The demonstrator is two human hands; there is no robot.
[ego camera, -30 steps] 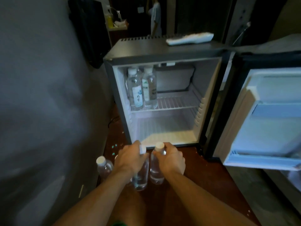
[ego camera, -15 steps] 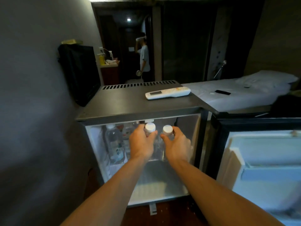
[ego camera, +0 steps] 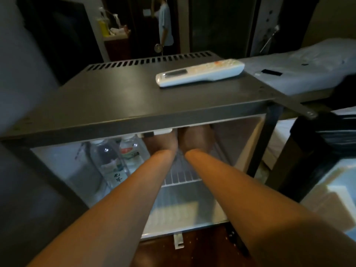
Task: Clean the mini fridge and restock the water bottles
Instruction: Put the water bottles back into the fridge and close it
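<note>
Fingers hidden behind the top front edge of the mini fridge [ego camera: 115, 97]; grip of left hand [ego camera: 162, 144] and right hand [ego camera: 196, 139] impossible to tell. 2 water bottles [ego camera: 105, 157], blurred, upright on the wire shelf [ego camera: 179, 179] at left, caps up. Forearms parallel, reaching straight in, hands side by side above that shelf.

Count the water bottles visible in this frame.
2: left bottle and right bottle, side by side at the left of the wire shelf. Others may be hidden behind the left hand and right hand.
</note>
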